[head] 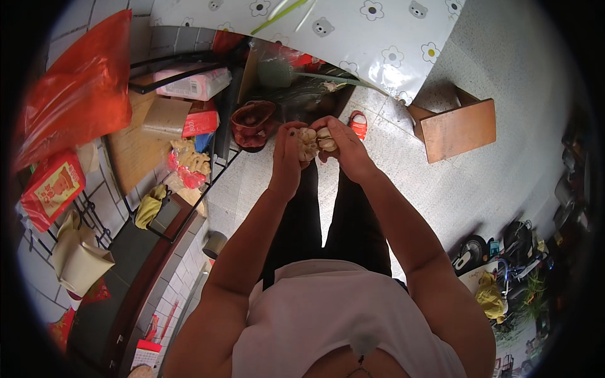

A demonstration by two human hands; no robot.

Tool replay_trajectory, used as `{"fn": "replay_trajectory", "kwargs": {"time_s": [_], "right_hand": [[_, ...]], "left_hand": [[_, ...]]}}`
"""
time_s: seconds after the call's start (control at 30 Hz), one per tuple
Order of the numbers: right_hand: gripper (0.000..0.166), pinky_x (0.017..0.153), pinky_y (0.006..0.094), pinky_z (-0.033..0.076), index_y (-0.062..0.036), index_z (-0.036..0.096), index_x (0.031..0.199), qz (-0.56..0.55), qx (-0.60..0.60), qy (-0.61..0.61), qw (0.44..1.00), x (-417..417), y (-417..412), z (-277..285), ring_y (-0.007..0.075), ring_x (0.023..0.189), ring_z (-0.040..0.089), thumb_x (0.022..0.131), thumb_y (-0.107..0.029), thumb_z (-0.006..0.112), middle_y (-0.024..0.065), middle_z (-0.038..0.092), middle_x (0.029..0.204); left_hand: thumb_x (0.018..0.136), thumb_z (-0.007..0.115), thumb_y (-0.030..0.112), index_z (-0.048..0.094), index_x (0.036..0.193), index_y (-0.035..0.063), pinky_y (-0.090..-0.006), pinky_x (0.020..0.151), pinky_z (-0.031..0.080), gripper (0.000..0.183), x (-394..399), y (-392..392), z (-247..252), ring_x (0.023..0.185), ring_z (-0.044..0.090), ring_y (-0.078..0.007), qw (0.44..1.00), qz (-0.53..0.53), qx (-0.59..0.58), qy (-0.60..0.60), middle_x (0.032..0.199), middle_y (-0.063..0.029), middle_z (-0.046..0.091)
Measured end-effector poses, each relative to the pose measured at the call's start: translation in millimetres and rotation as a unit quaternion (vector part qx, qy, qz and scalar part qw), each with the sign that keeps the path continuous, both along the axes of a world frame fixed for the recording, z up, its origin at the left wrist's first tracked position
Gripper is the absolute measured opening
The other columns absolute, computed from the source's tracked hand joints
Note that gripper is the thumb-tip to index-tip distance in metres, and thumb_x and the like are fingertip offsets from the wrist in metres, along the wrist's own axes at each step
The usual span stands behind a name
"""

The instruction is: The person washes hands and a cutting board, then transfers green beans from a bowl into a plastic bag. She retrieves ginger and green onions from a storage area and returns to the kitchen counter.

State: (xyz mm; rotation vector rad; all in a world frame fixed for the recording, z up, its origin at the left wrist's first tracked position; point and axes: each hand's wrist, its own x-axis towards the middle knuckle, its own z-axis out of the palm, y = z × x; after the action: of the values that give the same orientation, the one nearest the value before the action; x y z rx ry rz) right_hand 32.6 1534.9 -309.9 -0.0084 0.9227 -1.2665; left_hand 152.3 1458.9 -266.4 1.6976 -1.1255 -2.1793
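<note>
Garlic fills both hands, held close together in front of the body. My left hand (287,156) is closed around a part of a garlic bulb (307,144), its cloves facing the other hand. Another part of garlic (326,140) sits in my right hand (347,149), gripped between thumb and fingers. The two parts are side by side; whether they still join cannot be told. Just left of the hands is a dark red bag (253,125) with an open top. Ginger root (191,156) lies on red and clear plastic on the rack at the left.
A table with a flower-and-bear cloth (359,42) stands ahead, with green stalks (279,16) on it. A wooden stool (458,130) is on the floor at right, a red slipper (358,125) beyond the hands. A metal-framed rack (137,137) holds packages at left.
</note>
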Motion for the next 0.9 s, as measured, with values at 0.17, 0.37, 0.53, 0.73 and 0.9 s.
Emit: {"fn": "replay_trajectory", "kwargs": {"time_s": [0.17, 0.37, 0.53, 0.73, 0.9], "right_hand": [[0.038, 0.069, 0.0248, 0.049, -0.0049, 0.056, 0.107, 0.066, -0.014, -0.024, 0.997, -5.6, -18.7, 17.7, 0.0108, 0.085, 0.058, 0.098, -0.033, 0.032, 0.0051, 0.06, 0.095], [0.036, 0.063, 0.0242, 0.046, -0.0064, 0.058, 0.082, 0.029, 0.1, 0.012, 0.995, 9.8, -32.4, 23.9, 0.0108, 0.075, 0.056, 0.096, -0.036, 0.042, 0.003, 0.058, 0.081], [0.03, 0.052, 0.026, 0.044, -0.007, 0.054, 0.089, 0.126, 0.044, 0.217, 0.967, 34.4, -43.0, 56.8, 0.0138, 0.059, 0.055, 0.088, -0.037, 0.058, 0.0017, 0.057, 0.07], [0.033, 0.06, 0.0319, 0.049, -0.0037, 0.056, 0.09, 0.129, -0.019, 0.511, 0.85, 67.9, -45.4, 69.8, 0.0267, 0.067, 0.063, 0.076, -0.029, 0.072, 0.0126, 0.062, 0.076], [0.028, 0.059, 0.0333, 0.048, -0.0038, 0.058, 0.091, 0.124, -0.087, 0.572, 0.806, 58.3, -40.7, 63.8, 0.0274, 0.071, 0.062, 0.075, -0.022, 0.072, 0.0125, 0.06, 0.082]], "left_hand": [[0.098, 0.029, 0.033, 0.046, 0.111, 0.0111, -0.0169, 0.057, 0.039, 0.03, 24.1, -9.1, 8.5, 0.073, 0.051, -0.0051, 0.998, 0.028, -0.015, 0.052, 0.094, -0.0008, 0.053], [0.099, 0.035, 0.031, 0.044, 0.113, 0.004, -0.0207, 0.061, 0.047, 0.032, 47.2, -13.0, 17.2, 0.075, 0.056, -0.0102, 0.989, 0.085, -0.015, 0.122, 0.096, -0.0064, 0.053], [0.097, 0.041, 0.026, 0.038, 0.122, 0.0026, -0.0265, 0.074, 0.053, 0.034, 61.8, -8.9, 17.7, 0.089, 0.061, -0.0178, 0.986, 0.129, -0.019, 0.104, 0.107, -0.0102, 0.052], [0.092, 0.045, 0.02, 0.039, 0.122, 0.0027, -0.0298, 0.079, 0.051, 0.035, 67.5, 0.4, 21.2, 0.093, 0.059, -0.0182, 0.98, 0.16, -0.079, 0.084, 0.108, -0.0099, 0.054], [0.09, 0.049, 0.018, 0.049, 0.112, 0.0032, -0.0314, 0.081, 0.051, 0.027, 71.8, -10.8, 29.1, 0.095, 0.059, -0.0169, 0.986, 0.136, 0.036, 0.085, 0.106, -0.008, 0.057]]}}
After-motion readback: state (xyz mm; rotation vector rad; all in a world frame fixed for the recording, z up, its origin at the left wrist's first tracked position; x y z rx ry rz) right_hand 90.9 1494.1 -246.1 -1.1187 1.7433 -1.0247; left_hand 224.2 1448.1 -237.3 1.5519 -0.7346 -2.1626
